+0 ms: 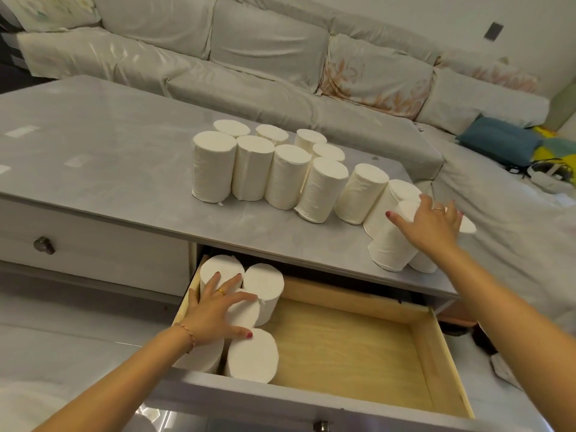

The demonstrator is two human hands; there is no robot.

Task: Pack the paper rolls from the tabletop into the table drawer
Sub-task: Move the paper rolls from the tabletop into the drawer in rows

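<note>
Several white paper rolls [252, 168] stand upright in a cluster on the grey tabletop [109, 157], trailing toward its right corner. My right hand [431, 224] lies spread on top of the rolls at that corner [389, 247], fingers apart, not clearly gripping. The wooden drawer [358, 344] is pulled open below the table's front edge. Several rolls [252, 357] stand in its left end. My left hand [215, 310] rests flat on those rolls, fingers spread over the middle one.
A covered grey sofa [249, 57] runs behind and to the right of the table. A blue cushion [498, 141] and dark cables [530, 168] lie on it at right. A shut drawer with a dark knob [43, 244] is at left.
</note>
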